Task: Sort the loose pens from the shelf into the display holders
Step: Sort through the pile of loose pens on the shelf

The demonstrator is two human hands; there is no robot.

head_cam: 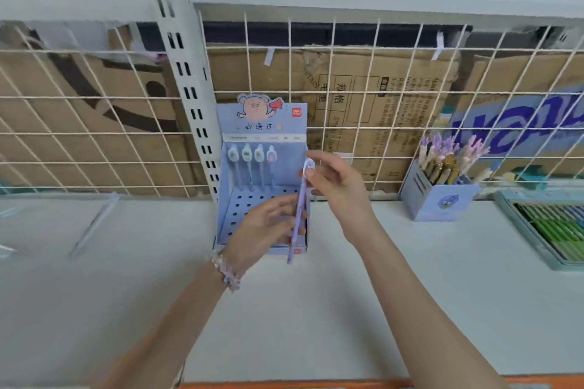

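A blue cardboard display holder with a pig picture on top stands on the white shelf against the wire grid. Several pens with rounded caps stand in its back row of holes. A purple pen is held nearly upright in front of the holder's right side. My left hand grips its lower barrel. My right hand pinches its rounded white cap at the top. A loose pale pen lies on the shelf at the left.
A small blue box with flower-topped pens stands to the right. A tray of green and blue pens sits at the far right edge. Cardboard boxes lie behind the wire grid. A slotted white upright stands left of the holder.
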